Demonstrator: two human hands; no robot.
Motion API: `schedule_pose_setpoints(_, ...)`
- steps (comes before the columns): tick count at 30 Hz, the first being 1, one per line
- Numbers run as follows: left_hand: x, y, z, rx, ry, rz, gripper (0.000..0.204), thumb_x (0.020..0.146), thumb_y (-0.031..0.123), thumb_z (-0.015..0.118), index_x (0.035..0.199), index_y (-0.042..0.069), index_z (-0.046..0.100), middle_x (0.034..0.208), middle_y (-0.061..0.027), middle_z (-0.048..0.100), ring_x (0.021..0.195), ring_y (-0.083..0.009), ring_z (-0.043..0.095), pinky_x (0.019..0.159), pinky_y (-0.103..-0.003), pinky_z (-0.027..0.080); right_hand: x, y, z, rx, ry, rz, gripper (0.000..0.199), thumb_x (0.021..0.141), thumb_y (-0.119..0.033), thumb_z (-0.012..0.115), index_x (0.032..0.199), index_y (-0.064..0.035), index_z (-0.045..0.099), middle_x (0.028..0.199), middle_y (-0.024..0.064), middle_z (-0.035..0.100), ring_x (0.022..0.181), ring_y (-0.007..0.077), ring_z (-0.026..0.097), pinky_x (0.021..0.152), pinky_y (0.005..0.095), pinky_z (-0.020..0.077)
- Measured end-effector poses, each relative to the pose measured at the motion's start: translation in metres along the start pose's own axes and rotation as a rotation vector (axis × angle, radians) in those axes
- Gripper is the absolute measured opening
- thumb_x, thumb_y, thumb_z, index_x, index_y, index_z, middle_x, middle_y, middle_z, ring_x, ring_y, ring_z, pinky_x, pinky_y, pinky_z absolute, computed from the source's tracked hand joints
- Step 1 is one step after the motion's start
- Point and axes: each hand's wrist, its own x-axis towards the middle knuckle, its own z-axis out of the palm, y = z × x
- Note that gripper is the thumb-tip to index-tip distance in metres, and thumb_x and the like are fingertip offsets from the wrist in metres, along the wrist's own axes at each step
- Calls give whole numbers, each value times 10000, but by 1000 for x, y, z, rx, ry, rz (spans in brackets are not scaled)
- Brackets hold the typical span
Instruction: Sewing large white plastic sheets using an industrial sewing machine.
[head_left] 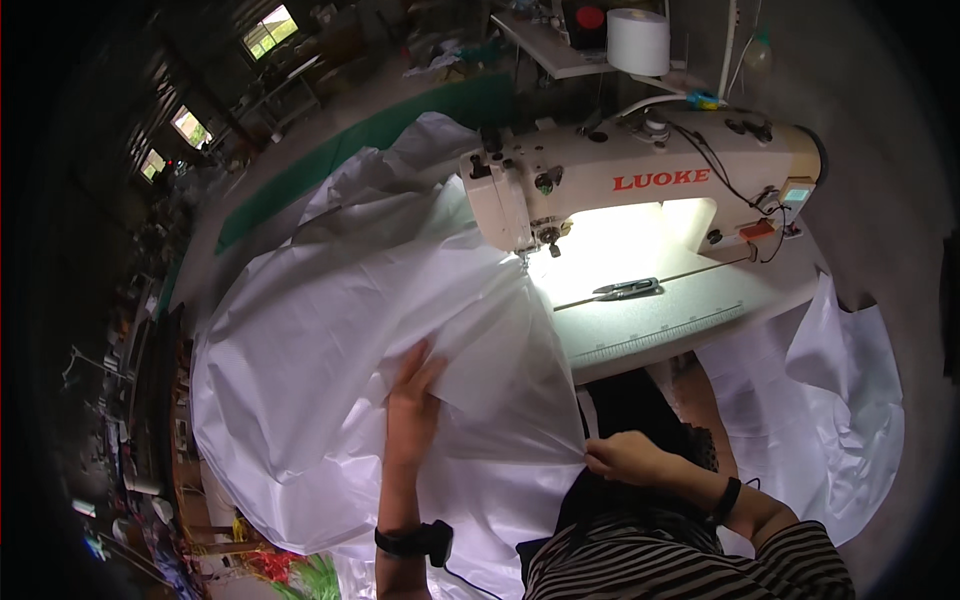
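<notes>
A large sheet of thin white fabric [310, 350] drapes over the left of the sewing table and hangs toward my lap. Its right part runs up to the needle area of a white sewing machine [590, 165], whose lamp lights the bed. My left hand [412, 400] lies on the sheet left of the needle, its fingers stretched out over the creased cloth. Down by my lap, my right hand [630, 458] is closed in a pinch on the sheet's right edge. Thread snips [628, 289] rest on the machine bed, apart from both hands.
More white fabric [830, 400] hangs at the right of the table [660, 335]. Behind the machine, a big white thread cone [638, 42] stands near another tabletop [560, 55]. A green strip [370, 140] lies beyond the sheet. Red and green strands [290, 572] show at lower left.
</notes>
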Motion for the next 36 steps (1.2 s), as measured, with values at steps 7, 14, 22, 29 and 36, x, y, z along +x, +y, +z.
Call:
schedule_pose_setpoints(7, -13, 48, 16, 632, 150, 260, 573, 628, -25, 709, 1186, 65, 616, 1413, -129, 491, 1281, -357, 485, 1082, -474, 385, 17, -50, -50, 1255, 294, -140, 363, 999, -155, 543, 1321, -2, 480, 1158, 108, 620, 897, 180, 691, 657, 283, 576)
schedule_pose_setpoints(14, -87, 18, 16, 801, 110, 58, 827, 641, -6, 701, 1409, 67, 405, 1468, -210, 406, 1333, -400, 415, 1138, -551, 299, 76, -59, -23, 1616, 271, -121, 402, 988, -289, 585, 1300, -55, 485, 1057, 56, 592, 856, 140, 646, 694, 291, 548)
schedule_pose_setpoints(22, -100, 32, -69, 889, -50, -107, 732, 692, -22, 676, 1387, 71, 464, 1461, -149, 449, 1338, -345, 438, 1132, -445, 338, 36, -32, -14, 1503, 32, -170, 251, 1013, -294, 550, 941, -61, 610, 788, -17, 552, 630, 60, 462, 641, 245, 441)
schedule_pose_setpoints(29, -52, 119, 14, 293, -37, 16, 479, 798, 77, 726, 1247, 24, 568, 1218, -138, 629, 968, -281, 680, 780, -368, 569, 5, -48, -6, 1274, 84, -167, 267, 1033, -233, 504, 1000, -6, 642, 902, 63, 707, 594, 95, 597, 596, 236, 514)
schedule_pose_setpoints(36, -49, 84, 100, 284, -160, -163, 370, 842, 170, 715, 1179, 46, 628, 1058, -131, 666, 866, -244, 680, 725, -347, 550, -6, -62, -1, 502, 278, -349, 192, 920, -188, 645, 1086, -91, 640, 856, 100, 687, 678, 242, 688, 594, 341, 539)
